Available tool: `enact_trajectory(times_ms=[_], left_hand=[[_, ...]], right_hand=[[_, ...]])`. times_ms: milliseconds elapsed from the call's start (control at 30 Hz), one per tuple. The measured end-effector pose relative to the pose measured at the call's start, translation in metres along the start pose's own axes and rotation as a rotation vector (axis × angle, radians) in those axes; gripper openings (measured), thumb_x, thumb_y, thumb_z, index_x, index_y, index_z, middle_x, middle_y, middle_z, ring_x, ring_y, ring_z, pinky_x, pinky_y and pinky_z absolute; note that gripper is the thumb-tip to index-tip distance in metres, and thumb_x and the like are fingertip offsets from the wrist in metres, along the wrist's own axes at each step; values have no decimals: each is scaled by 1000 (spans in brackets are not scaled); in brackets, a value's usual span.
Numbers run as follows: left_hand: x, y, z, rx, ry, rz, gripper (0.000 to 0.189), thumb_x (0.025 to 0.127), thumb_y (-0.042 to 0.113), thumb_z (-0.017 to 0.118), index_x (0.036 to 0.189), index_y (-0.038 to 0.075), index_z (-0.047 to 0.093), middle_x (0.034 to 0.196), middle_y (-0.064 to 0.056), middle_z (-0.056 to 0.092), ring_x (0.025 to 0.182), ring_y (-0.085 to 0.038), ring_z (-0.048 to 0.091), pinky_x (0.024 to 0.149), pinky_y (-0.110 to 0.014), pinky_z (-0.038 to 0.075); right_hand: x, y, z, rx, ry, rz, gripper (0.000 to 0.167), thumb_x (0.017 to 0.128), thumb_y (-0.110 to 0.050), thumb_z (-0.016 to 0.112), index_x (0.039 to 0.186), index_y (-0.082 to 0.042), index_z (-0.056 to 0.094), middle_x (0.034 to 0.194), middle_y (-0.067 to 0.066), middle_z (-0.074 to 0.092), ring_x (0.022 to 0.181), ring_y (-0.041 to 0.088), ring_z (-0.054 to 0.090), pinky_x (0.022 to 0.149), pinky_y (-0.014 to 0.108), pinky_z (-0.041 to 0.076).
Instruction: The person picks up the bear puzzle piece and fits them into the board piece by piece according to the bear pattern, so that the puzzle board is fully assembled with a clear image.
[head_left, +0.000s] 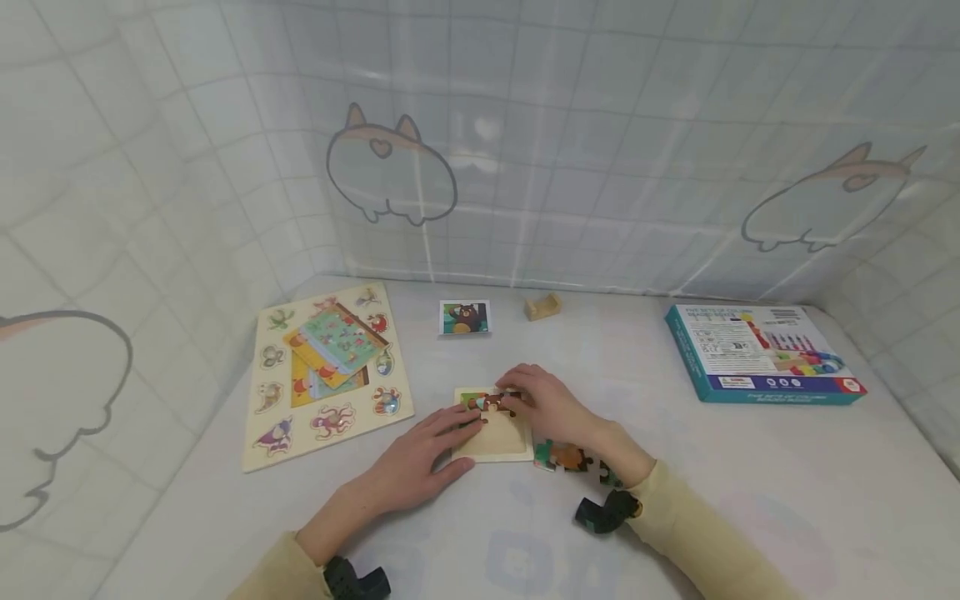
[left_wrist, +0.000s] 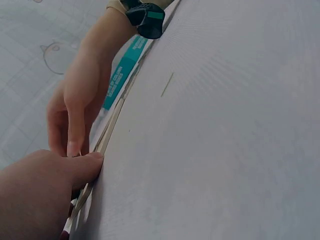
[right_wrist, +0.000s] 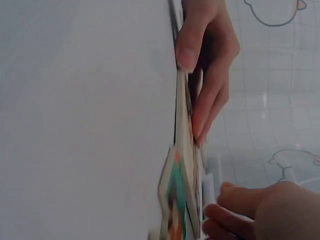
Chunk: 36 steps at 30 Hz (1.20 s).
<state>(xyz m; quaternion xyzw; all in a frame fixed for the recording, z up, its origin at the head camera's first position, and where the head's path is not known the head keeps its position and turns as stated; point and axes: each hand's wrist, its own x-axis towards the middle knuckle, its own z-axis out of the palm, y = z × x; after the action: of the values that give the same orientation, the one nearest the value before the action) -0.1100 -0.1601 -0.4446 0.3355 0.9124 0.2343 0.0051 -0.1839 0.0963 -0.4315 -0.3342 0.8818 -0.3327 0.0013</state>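
In the head view a small wooden puzzle tray (head_left: 491, 457) lies at the middle of the table. Colourful jigsaw pieces (head_left: 491, 402) with part of a bear picture fill its far side; bare wood shows nearer the person. My left hand (head_left: 408, 462) rests at the tray's left side, thumb at the near corner and fingers reaching over the pieces. At the far right corner my right hand (head_left: 551, 406) pinches a dark puzzle piece between thumb and fingers, which partly cover it. The left wrist view shows the right hand (left_wrist: 82, 100) pointing down at the tray.
Loose jigsaw pieces (head_left: 568, 457) lie right of the tray, partly under the right forearm. Beyond it are a bear picture card (head_left: 464, 317) and a small wooden stand (head_left: 542, 307). A sea-animal board (head_left: 307, 429) bearing cards lies left; a teal-edged box (head_left: 765, 354) lies right.
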Motion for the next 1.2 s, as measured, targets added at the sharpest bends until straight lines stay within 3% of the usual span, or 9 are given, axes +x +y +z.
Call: enact_trajectory(times_ms=[133,300,633,1000,1200], left_hand=[[0,0,2,4,4,-3,53,101,42,56,149,19,50,156,1,42,148,-23,34,117,-46,37],[0,1,1,-5,-5,-18,53,101,41,57,149,20,49,158,2,41,149,-22,32,119,-46,35],[0,2,0,-1,-8,-18,54,101,40,57,149,19,49,157,1,42,149,-23,32,120,-46,32],[1,2,2,8,1,-19,53,101,41,56,149,20,49,157,2,42,149,-23,33,120,-46,32],[1,2,1,5,-2,-18,53,101,41,57,149,20,49,158,2,41,149,-23,32,120,-47,33]], right_hand=[[-10,9,-16,78,28,42,25,100,-17,62,122,-6,67,123,6,66,120,25,60,103,48,50],[-27,22,-33,124,53,99,27,99,-21,64,123,-7,67,122,4,67,119,23,61,101,48,51],[-58,48,-47,68,90,136,26,91,-20,75,115,-12,71,113,-1,69,111,20,63,99,47,52],[-68,53,-53,119,0,179,20,80,-28,85,94,-23,72,120,-1,61,118,23,52,106,53,44],[-70,55,-53,116,-56,167,25,72,-34,90,83,-28,68,125,0,57,122,25,46,109,55,38]])
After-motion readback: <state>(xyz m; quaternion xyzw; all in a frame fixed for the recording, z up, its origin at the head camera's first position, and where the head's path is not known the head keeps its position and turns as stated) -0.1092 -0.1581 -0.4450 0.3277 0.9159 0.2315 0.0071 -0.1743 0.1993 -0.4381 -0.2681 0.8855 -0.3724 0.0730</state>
